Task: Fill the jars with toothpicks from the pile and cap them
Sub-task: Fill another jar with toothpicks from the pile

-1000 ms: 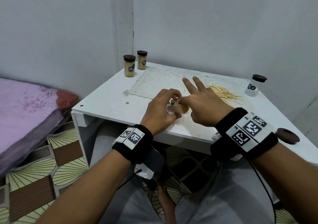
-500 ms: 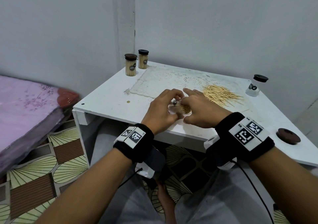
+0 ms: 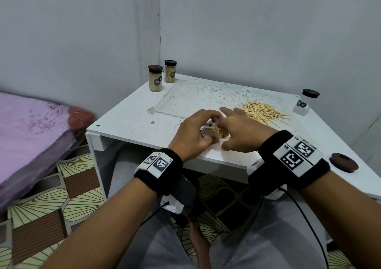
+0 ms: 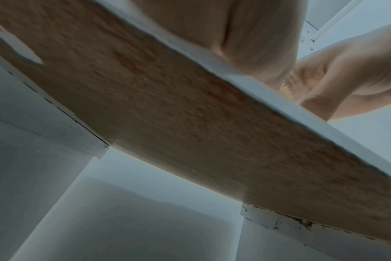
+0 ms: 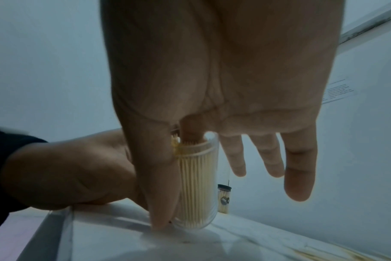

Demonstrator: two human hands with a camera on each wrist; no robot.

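Note:
A clear jar (image 3: 214, 133) packed with toothpicks (image 5: 196, 185) stands near the table's front edge. My left hand (image 3: 192, 133) grips it from the left, fingers curled round it. My right hand (image 3: 241, 132) is over its mouth. The right wrist view shows the index finger (image 5: 191, 135) pressing on the toothpick tips and the thumb (image 5: 163, 194) lying along the jar's side, the other fingers straight. The loose toothpick pile (image 3: 262, 113) lies behind my right hand. In the left wrist view only my left palm (image 4: 257, 35) and a few toothpick tips (image 4: 286, 90) show above the table edge.
Two filled, capped jars (image 3: 155, 81) (image 3: 170, 73) stand at the back left corner. An empty capped jar (image 3: 303, 105) is at the far right. A loose brown cap (image 3: 343, 162) lies near the right front edge. A lace mat (image 3: 191, 99) covers the white table (image 3: 123, 122).
My right hand's raised fingers have come down and the hand has settled low over the jar's mouth. My left hand has kept its hold on the jar.

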